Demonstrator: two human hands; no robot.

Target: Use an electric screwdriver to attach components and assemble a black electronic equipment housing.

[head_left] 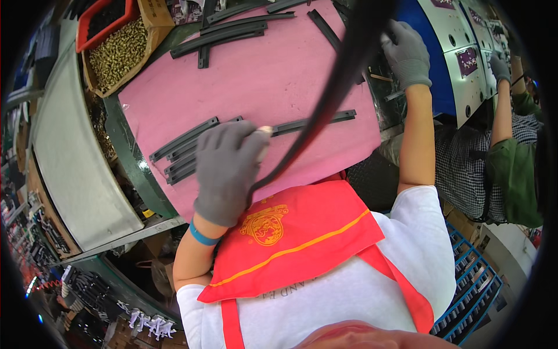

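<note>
My left hand [226, 171], in a grey glove with a bare thumb tip, is curled closed over the near left part of the pink mat [256, 81]. At its thumb is the end of a slim dark grey strip [317, 121] that stretches to the right. Several similar strips [185, 142] lie side by side at its left, partly covered by the hand. My right hand [408, 55], also gloved, reaches to the far right beyond the mat with fingers bent. Something dark shows at its fingertips, but a black strap [343, 75] in front partly hides them.
More dark strips [224, 39] lie across the mat's far side. A cardboard box of small brass-coloured parts [119, 55] and a red tray [93, 26] stand far left. White panels [465, 67] are at the right, where a co-worker's gloved hand [500, 67] reaches in.
</note>
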